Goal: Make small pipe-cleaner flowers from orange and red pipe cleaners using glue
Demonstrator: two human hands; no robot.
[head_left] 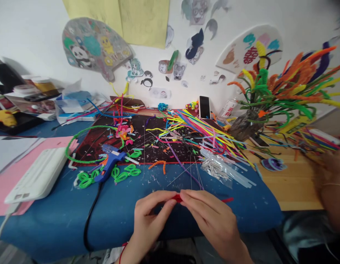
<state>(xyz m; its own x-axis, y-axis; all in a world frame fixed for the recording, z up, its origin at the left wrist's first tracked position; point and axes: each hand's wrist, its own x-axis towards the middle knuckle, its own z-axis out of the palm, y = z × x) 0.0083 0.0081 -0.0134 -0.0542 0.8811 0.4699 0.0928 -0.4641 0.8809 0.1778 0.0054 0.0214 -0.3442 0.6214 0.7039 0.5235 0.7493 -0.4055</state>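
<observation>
Cable (7,221) from the white device (38,176) droops toward the front edge of the bench (68,205) at its left, so a snag could drag the device off. Next along, the black cord (85,231) of the blue glue gun (111,163) runs down over that edge; a knee catching it could pull the gun, and if its nozzle is hot, which I cannot tell, it could mark the green loops (89,178) nearby. At the middle of the front edge, the left hand (152,211) pinches a red strip (177,198) between thumb and forefinger, and the right hand (215,214) pinches it just beside. The fingers hide most of it, so an uneven bend could go unnoticed, and a slack pinch could let it spring loose. Thin wires (191,176) lie just beyond, toward the back edge, and could snag the strip if the hands strayed forward. Farther right, a jolt could spill the silvery pieces in the clear bag (214,167). Past the right edge, a co-worker's hand (333,163) over the wooden bench (291,183) could knock its loose clutter.
</observation>
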